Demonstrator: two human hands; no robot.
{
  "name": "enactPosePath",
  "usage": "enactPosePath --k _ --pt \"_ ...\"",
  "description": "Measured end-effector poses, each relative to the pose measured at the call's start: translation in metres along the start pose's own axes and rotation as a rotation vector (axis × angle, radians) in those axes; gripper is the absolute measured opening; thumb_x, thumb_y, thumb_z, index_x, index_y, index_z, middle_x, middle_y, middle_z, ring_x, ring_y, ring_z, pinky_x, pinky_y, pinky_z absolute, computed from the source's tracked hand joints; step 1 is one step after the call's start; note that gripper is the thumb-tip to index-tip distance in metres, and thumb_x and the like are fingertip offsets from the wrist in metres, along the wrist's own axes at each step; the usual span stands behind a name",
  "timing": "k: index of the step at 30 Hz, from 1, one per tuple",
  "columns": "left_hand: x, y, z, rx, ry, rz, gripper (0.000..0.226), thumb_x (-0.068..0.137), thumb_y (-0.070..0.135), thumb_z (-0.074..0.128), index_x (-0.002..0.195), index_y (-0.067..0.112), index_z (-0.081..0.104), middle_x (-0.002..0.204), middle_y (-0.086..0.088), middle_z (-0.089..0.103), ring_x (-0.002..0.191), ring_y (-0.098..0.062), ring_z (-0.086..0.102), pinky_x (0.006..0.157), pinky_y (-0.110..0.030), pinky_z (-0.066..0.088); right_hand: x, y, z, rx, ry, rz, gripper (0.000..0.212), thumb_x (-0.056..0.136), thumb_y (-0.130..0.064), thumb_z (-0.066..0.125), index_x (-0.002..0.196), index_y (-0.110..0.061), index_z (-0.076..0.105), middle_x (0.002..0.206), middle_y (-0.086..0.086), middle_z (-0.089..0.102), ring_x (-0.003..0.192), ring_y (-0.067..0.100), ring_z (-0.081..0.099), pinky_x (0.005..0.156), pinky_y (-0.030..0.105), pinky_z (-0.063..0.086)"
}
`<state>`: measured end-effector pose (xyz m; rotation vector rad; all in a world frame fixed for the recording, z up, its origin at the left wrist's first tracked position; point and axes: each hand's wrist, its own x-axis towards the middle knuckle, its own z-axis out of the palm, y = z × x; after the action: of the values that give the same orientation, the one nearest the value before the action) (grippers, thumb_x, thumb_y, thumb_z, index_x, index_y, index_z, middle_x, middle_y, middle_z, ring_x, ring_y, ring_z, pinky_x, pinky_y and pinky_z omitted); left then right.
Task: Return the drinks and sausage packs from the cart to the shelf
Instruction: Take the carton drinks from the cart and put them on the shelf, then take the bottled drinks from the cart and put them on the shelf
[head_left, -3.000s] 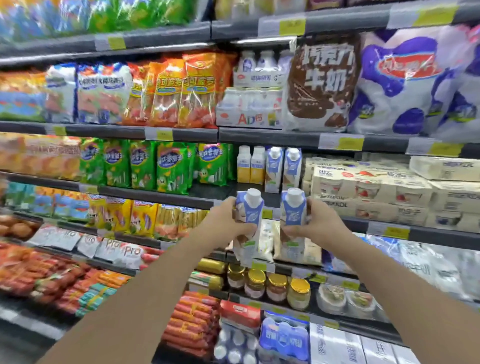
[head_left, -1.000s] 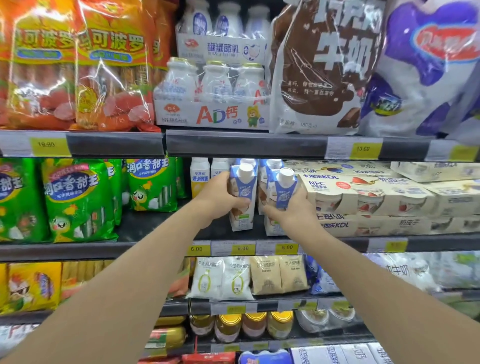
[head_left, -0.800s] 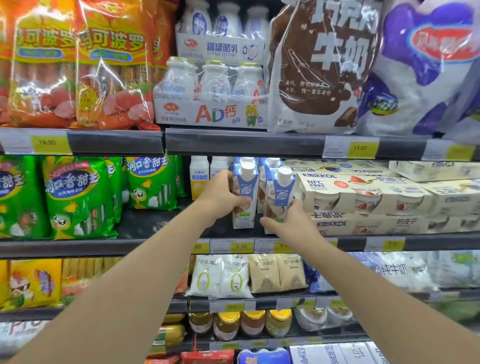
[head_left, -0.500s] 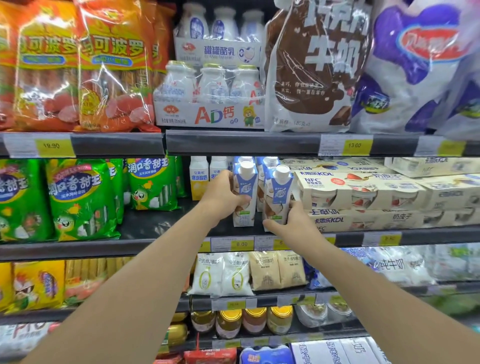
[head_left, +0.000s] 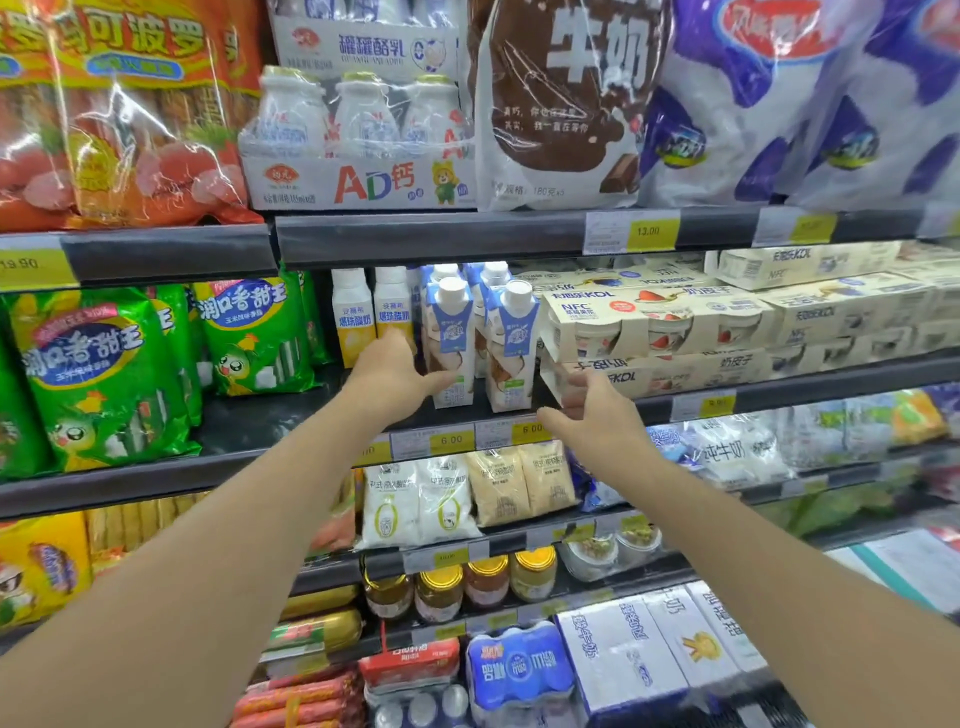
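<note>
Two blue-and-white drink cartons with white caps stand upright on the middle shelf (head_left: 244, 415), the left carton (head_left: 449, 338) and the right carton (head_left: 511, 348) side by side. My left hand (head_left: 392, 371) is just left of the left carton, fingers apart, thumb near its base; whether it touches is unclear. My right hand (head_left: 592, 415) hovers open below and right of the right carton, apart from it. Green sausage packs (head_left: 254, 332) hang at the left of the same shelf. The cart is out of view.
Two yellow-labelled bottles (head_left: 353, 317) stand left of the cartons. Cream yogurt multipacks (head_left: 654, 322) are stacked right of them. Orange sausage bags (head_left: 130, 114), an AD bottle pack (head_left: 358, 140) and milk bags (head_left: 566, 98) fill the shelf above. Pouches and jars (head_left: 457, 592) sit below.
Both hands set the two cartons on the middle shelf and let go. The right hand has drawn back down and to the right; the left has opened beside its carton.
</note>
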<state>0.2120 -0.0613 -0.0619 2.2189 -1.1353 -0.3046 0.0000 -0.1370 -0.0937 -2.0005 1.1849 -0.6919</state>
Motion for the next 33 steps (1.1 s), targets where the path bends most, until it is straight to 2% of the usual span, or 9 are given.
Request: enactPosePath --k 2,4,7,12,16,17,21,26,33 --pt "-0.016 0.010 -0.005 0.208 -0.053 0.085 0.040 0.090 0.044 0.065 0.112 0.012 0.056 0.104 -0.003 0.062 0.088 -0.019 0.059 0.071 -0.031 0.047 -0.007 0.006 -0.012 -0.066 -0.007 -0.013 0.051 0.093 -0.033 0.065 0.137 -0.016 0.046 0.128 0.001 0.059 0.108 0.017 0.057 0.078 0.026 0.046" --pt "-0.034 0.031 -0.003 0.344 -0.152 0.239 0.034 0.094 0.046 0.058 0.107 0.014 0.061 0.100 -0.002 0.066 0.085 -0.016 0.060 0.071 -0.030 0.050 -0.013 0.015 -0.028 -0.185 -0.039 -0.027 0.055 0.094 -0.037 0.064 0.140 -0.014 0.046 0.136 0.004 0.056 0.119 0.021 0.055 0.095 0.035 0.048" --pt "-0.061 0.076 0.024 0.454 -0.295 0.448 0.039 0.096 0.048 0.053 0.115 0.014 0.060 0.107 -0.003 0.065 0.093 -0.018 0.061 0.084 -0.035 0.054 -0.029 0.038 -0.061 -0.390 -0.085 -0.021 0.058 0.096 -0.038 0.061 0.144 -0.010 0.044 0.145 0.010 0.049 0.129 0.026 0.050 0.104 0.039 0.044" --pt "-0.093 0.160 0.113 0.688 -0.387 0.687 0.060 0.098 0.052 0.045 0.144 0.013 0.039 0.141 -0.012 0.046 0.127 -0.031 0.046 0.103 -0.045 0.042 -0.071 0.102 -0.145 -0.599 -0.024 0.051 0.052 0.093 -0.040 0.061 0.134 -0.009 0.052 0.132 0.014 0.057 0.121 0.032 0.054 0.098 0.043 0.048" --pt "-0.128 0.231 0.200 0.727 -0.488 0.789 0.059 0.096 0.056 0.039 0.131 0.008 0.045 0.135 -0.017 0.048 0.122 -0.036 0.047 0.098 -0.049 0.044 -0.133 0.180 -0.232 -0.731 0.013 0.146 0.045 0.091 -0.048 0.061 0.117 -0.013 0.054 0.110 0.009 0.057 0.100 0.030 0.058 0.079 0.039 0.050" --pt "-0.139 0.248 0.219 0.722 -0.494 0.811 0.061 0.095 0.056 0.041 0.132 0.008 0.045 0.137 -0.017 0.048 0.124 -0.036 0.046 0.099 -0.049 0.044 -0.148 0.200 -0.251 -0.766 0.017 0.180 0.043 0.093 -0.049 0.059 0.115 -0.012 0.053 0.112 0.010 0.056 0.100 0.030 0.057 0.078 0.039 0.048" --pt "-0.189 0.310 0.290 0.704 -0.511 0.930 0.072 0.090 0.060 0.044 0.143 0.011 0.039 0.142 -0.015 0.045 0.129 -0.036 0.045 0.104 -0.049 0.041 -0.216 0.276 -0.323 -0.842 0.071 0.318 0.056 0.093 -0.051 0.057 0.130 -0.010 0.049 0.133 0.012 0.050 0.120 0.033 0.050 0.093 0.043 0.047" --pt "-0.269 0.399 0.373 0.715 -0.597 1.140 0.070 0.097 0.057 0.043 0.148 0.010 0.033 0.149 -0.014 0.038 0.133 -0.033 0.040 0.107 -0.048 0.038 -0.310 0.353 -0.407 -0.872 0.148 0.531 0.068 0.093 -0.053 0.054 0.144 -0.011 0.040 0.136 0.014 0.048 0.123 0.035 0.049 0.098 0.047 0.047" --pt "-0.348 0.499 0.474 0.702 -0.679 1.368 0.073 0.096 0.057 0.043 0.149 0.008 0.031 0.149 -0.016 0.038 0.134 -0.034 0.039 0.106 -0.046 0.038 -0.383 0.431 -0.482 -0.859 0.251 0.779 0.059 0.087 -0.053 0.057 0.128 -0.011 0.052 0.127 0.011 0.054 0.118 0.031 0.053 0.096 0.043 0.047"
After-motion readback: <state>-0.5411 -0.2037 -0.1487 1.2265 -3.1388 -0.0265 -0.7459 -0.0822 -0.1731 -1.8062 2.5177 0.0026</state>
